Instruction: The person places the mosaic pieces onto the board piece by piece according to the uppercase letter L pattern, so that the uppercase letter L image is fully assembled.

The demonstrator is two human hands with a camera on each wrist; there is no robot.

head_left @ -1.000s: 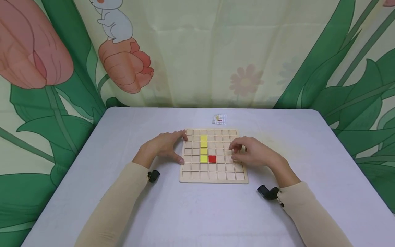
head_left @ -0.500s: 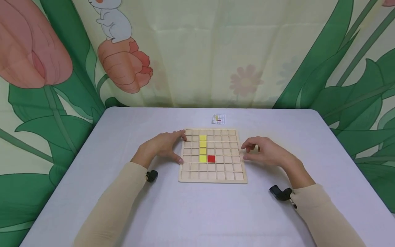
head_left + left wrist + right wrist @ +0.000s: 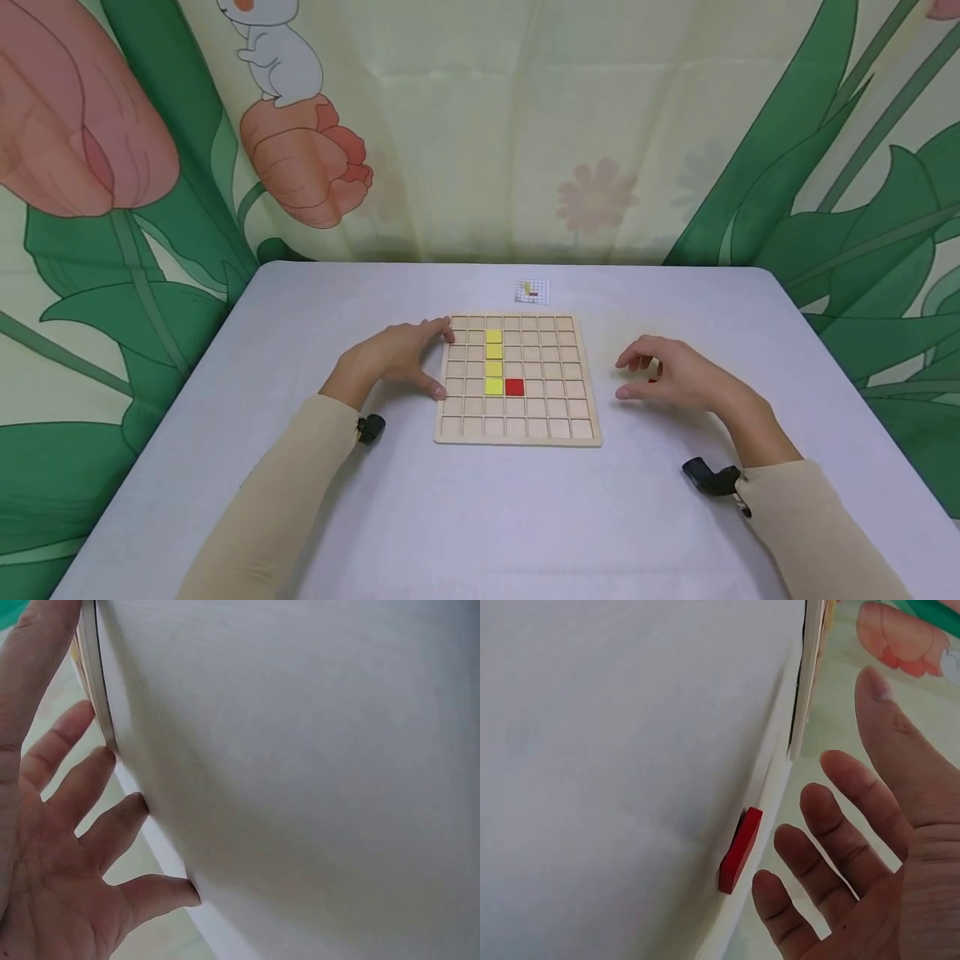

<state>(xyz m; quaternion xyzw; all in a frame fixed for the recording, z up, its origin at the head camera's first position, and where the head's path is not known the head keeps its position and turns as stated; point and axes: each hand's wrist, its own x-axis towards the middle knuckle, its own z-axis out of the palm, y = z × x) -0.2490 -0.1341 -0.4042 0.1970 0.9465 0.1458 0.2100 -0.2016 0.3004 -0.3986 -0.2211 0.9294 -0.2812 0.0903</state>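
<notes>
A wooden grid board [image 3: 558,408] lies on the table, with a column of yellow squares [image 3: 493,368] and one red square [image 3: 514,387] at the column's lower right. My left hand [image 3: 397,358] rests at the board's left edge, thumb and fingers spread; in the left wrist view, fingertips meet the board's rim [image 3: 95,671] and the tabletop. To the right of the board, my right hand [image 3: 678,377] is over the table with relaxed fingers and holds nothing. In the right wrist view a red block [image 3: 740,852] lies on the cloth near those fingertips; the head view mostly hides it behind the hand.
A small card [image 3: 532,291] printed with a coloured grid lies behind the board. White cloth covers the table [image 3: 480,517]. A curtain [image 3: 480,133] with printed flowers, leaves and a rabbit hangs beyond the table's far edge.
My right hand has moved rightward from over the board's right side to the table beside it, above the red block. The left hand and the board have stayed in place.
</notes>
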